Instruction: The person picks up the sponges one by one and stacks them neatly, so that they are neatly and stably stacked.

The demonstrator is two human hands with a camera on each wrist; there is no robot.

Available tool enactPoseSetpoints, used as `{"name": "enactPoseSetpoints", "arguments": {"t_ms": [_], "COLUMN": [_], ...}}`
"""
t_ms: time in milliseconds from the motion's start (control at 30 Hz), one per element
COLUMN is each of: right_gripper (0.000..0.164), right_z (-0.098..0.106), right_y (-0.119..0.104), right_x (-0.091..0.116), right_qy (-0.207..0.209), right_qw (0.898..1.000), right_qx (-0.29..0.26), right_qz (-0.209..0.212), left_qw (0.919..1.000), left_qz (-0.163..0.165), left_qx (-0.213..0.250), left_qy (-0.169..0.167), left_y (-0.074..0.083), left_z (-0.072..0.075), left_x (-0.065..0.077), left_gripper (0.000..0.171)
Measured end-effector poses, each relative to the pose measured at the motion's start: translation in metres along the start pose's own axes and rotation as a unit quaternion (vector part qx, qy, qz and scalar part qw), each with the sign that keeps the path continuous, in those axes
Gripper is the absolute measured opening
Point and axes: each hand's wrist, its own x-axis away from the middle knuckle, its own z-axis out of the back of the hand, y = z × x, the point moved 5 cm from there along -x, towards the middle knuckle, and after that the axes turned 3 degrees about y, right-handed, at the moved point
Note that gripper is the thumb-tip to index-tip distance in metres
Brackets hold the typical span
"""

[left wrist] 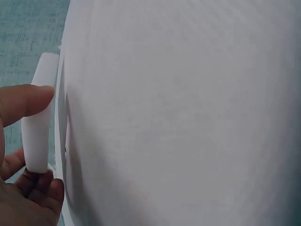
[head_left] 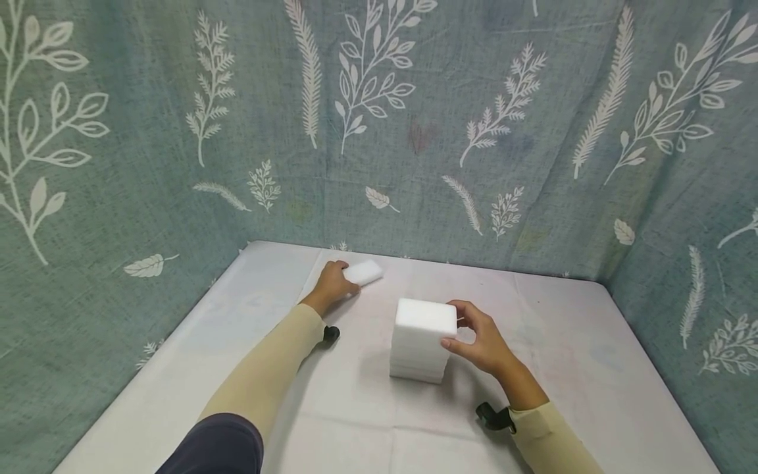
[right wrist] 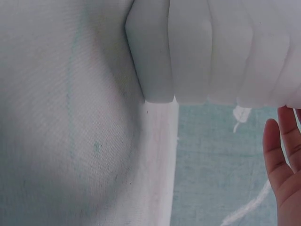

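In the head view a stack of white sponges [head_left: 419,336] stands on the white table. My right hand [head_left: 482,339] grips the top of the stack at its right side, thumb at the near edge and fingers at the far corner. The right wrist view shows several sponge layers [right wrist: 190,56] lying flush on one another, with fingers [right wrist: 277,160] close by the upper ones. Farther back and to the left, my left hand [head_left: 333,284] holds a single white sponge [head_left: 364,272]. Seen from the left wrist, the thumb [left wrist: 28,100] lies across that sponge and fingers curl at its end.
The table [head_left: 355,428] has a white cloth cover with faint creases. Behind it and along both sides hang green-grey curtains [head_left: 414,184] with white leaf patterns, meeting the table's far edge. Dark wrist-camera mounts [head_left: 494,417] stick out from the sleeves.
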Motion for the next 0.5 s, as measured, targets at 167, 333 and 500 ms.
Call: {"name": "enactPoseSetpoints", "arguments": {"t_ms": [167,333,500], "right_gripper": [0.054,0.054,0.055], "right_z": [0.0004,0.0009,0.0018], "right_y": [0.0005,-0.0010,-0.0025], "right_x": [-0.0006,-0.0006,0.0003], "right_qy": [0.000,0.000,-0.001], "right_qw": [1.000,1.000,1.000], "right_qx": [0.003,0.003,0.004], "right_qz": [0.002,0.002,-0.006], "left_qw": [0.9999,0.9992,0.9972], "left_qz": [-0.006,-0.032,-0.070], "left_qx": [0.014,0.022,0.015], "left_qy": [-0.002,-0.010,-0.018], "left_y": [-0.0025,-0.0029,0.0012], "left_z": [0.0024,0.0045,0.0083], "left_x": [-0.0010,-0.0026,0.0000], "left_gripper": [0.072,0.071,0.071]}}
